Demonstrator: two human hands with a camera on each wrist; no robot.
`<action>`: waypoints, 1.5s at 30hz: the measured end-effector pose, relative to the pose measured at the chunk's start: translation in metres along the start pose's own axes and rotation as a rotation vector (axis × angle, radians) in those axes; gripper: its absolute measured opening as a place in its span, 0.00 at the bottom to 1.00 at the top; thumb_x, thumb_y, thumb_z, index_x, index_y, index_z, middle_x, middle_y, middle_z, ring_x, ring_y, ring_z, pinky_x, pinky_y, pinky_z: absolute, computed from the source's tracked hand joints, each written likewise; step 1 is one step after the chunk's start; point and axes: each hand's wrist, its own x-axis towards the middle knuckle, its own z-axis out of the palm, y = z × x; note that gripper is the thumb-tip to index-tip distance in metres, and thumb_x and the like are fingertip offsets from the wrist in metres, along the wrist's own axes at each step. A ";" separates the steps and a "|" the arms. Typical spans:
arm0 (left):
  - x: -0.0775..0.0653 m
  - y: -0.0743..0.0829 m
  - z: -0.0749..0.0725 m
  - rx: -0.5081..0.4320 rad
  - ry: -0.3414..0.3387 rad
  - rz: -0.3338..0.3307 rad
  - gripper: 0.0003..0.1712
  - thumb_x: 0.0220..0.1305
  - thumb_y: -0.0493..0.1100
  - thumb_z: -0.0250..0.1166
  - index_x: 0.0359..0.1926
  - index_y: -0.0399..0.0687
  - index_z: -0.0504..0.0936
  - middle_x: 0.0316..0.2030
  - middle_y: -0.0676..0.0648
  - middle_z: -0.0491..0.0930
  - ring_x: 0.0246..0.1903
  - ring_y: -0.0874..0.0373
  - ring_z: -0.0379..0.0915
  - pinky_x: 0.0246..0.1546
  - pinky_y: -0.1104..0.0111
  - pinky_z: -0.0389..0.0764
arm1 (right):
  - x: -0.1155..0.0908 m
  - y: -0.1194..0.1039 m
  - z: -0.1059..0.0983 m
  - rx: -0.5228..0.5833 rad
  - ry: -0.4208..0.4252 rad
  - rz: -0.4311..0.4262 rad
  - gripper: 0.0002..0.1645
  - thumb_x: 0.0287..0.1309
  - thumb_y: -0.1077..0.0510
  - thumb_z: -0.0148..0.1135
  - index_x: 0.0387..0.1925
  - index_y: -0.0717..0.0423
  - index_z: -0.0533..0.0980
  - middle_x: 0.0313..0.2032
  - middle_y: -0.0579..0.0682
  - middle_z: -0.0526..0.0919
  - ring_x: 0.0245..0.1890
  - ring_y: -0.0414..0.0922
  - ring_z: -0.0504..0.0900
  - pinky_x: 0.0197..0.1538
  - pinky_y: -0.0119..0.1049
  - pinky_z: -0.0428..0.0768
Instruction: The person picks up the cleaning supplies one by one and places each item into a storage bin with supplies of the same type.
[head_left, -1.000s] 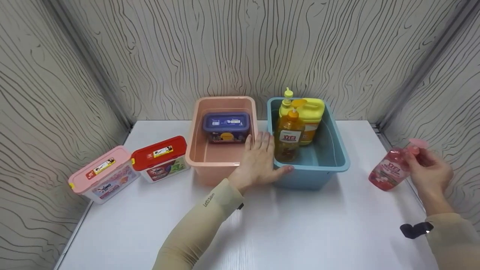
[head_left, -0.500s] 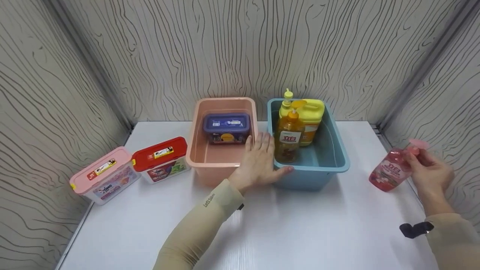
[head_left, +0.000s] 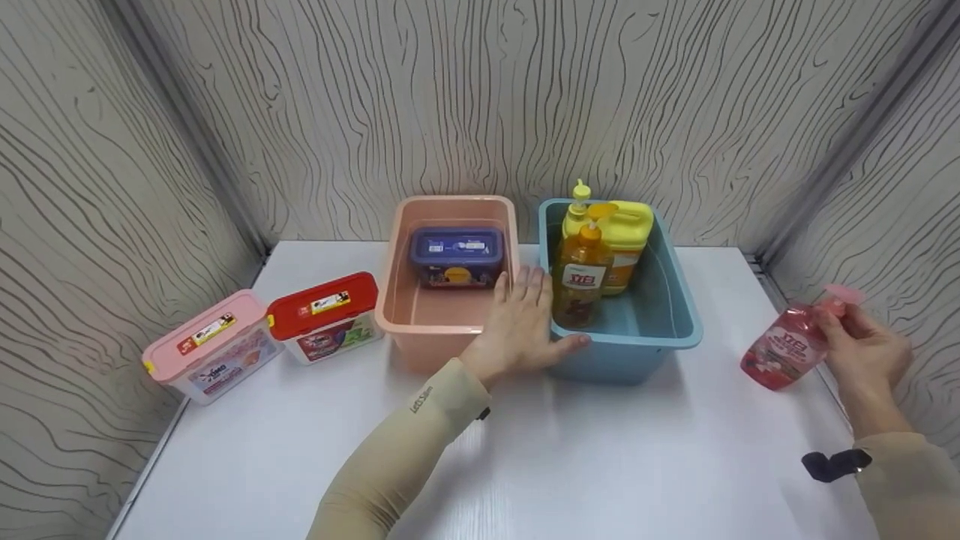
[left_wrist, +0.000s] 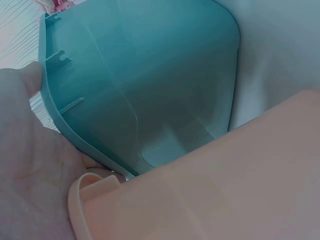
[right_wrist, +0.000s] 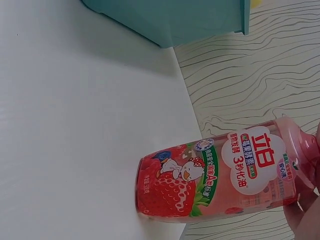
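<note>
At the right side of the table, my right hand (head_left: 870,349) grips the neck of a pink dish soap pump bottle (head_left: 785,347). The right wrist view shows the bottle's strawberry label, with its base at the tabletop. My left hand (head_left: 519,322) lies flat with straight fingers across the neighbouring rims of a pink bin (head_left: 439,330) and a blue bin (head_left: 679,300). A purple-lidded tub (head_left: 457,259) sits in the pink bin. Inside the blue bin stand an orange pump bottle (head_left: 581,277) and a yellow jug (head_left: 628,232) with a yellow pump beside its handle.
Left of the pink bin stand a red-lidded tub (head_left: 324,319) and a pink-lidded tub (head_left: 214,349), both on the white table (head_left: 600,465). Patterned wall panels (head_left: 450,97) enclose the table at the back and sides.
The head view has shifted very slightly. Both hands keep their places, the right still holding the pink pump bottle, the left still across the bin rims.
</note>
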 end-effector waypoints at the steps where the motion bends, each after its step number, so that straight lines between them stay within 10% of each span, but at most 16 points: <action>1: 0.000 0.000 0.000 0.003 0.000 -0.001 0.71 0.71 0.90 0.40 0.92 0.42 0.43 0.94 0.41 0.40 0.94 0.42 0.35 0.94 0.42 0.37 | 0.000 0.000 0.000 -0.013 0.005 -0.003 0.37 0.70 0.47 0.78 0.77 0.37 0.76 0.74 0.39 0.82 0.53 0.23 0.85 0.38 0.10 0.81; 8: 0.001 0.002 0.000 0.005 -0.007 -0.004 0.71 0.71 0.90 0.40 0.92 0.42 0.43 0.94 0.41 0.40 0.94 0.43 0.33 0.94 0.45 0.37 | -0.004 -0.006 0.003 -0.148 0.046 -0.059 0.34 0.77 0.45 0.71 0.79 0.35 0.73 0.80 0.40 0.76 0.79 0.32 0.77 0.61 0.14 0.78; 20: 0.002 0.001 0.003 -0.003 -0.012 -0.003 0.72 0.71 0.91 0.39 0.93 0.43 0.39 0.94 0.41 0.38 0.94 0.43 0.31 0.94 0.44 0.37 | -0.008 -0.017 0.003 -0.049 0.039 -0.110 0.35 0.71 0.48 0.76 0.76 0.43 0.77 0.74 0.42 0.82 0.57 0.21 0.86 0.46 0.07 0.78; 29: 0.003 0.002 0.004 -0.004 -0.017 -0.009 0.72 0.70 0.91 0.39 0.93 0.44 0.39 0.94 0.42 0.37 0.94 0.44 0.30 0.94 0.45 0.36 | -0.019 -0.033 0.006 -0.160 0.050 -0.141 0.33 0.75 0.43 0.72 0.77 0.35 0.76 0.76 0.39 0.81 0.61 0.25 0.82 0.79 0.27 0.73; 45: 0.002 0.000 0.002 -0.010 0.002 -0.001 0.72 0.71 0.90 0.40 0.92 0.41 0.42 0.94 0.41 0.39 0.94 0.42 0.33 0.94 0.44 0.37 | -0.033 -0.059 0.011 -0.184 0.030 -0.298 0.29 0.75 0.47 0.74 0.73 0.41 0.80 0.71 0.41 0.84 0.53 0.17 0.85 0.65 0.18 0.79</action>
